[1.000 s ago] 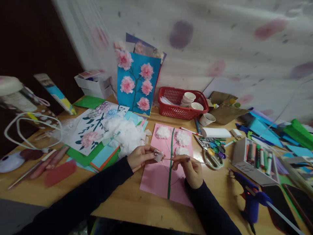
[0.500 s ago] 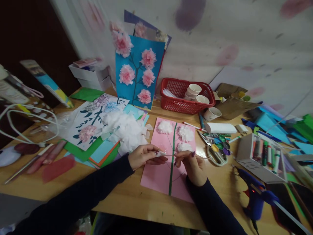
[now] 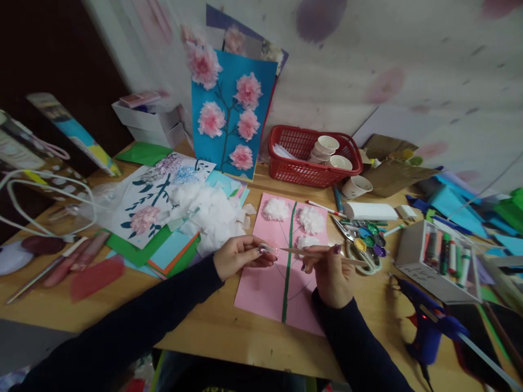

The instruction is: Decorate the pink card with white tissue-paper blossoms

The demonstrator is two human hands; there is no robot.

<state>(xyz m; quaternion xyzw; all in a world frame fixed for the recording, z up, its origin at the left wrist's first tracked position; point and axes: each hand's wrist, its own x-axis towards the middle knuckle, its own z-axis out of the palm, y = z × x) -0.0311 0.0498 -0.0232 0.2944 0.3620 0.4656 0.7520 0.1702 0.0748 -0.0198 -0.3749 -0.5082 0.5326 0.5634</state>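
Pinched in my right hand (image 3: 333,275) is a thin pointed wooden stick (image 3: 300,252), its tip aimed left over the pink sheet (image 3: 261,294). My left hand (image 3: 239,257) is closed at the fingertips on a small piece of white tissue paper (image 3: 267,248), mostly hidden by the fingers. A gap separates the stick's tip from the left fingers. Below both hands, the pink sheet carries a green painted stem (image 3: 288,272) and thin drawn branches. White fluffy tissue flowers (image 3: 311,220) sit on its upper part, and a shiny patch shows near my left fingertips.
White tissue pieces (image 3: 210,218) are heaped left of the sheet. A blue card with pink flowers (image 3: 229,147) stands behind, beside a red basket (image 3: 302,177) with paper cups. At right are scissors (image 3: 342,227), a marker box (image 3: 425,280) and a glue gun (image 3: 427,326), its red light on.
The stick's tip has drawn away to the right from the tissue in my left fingers. My right hand has shifted slightly right; my left hand stays nearly in place.
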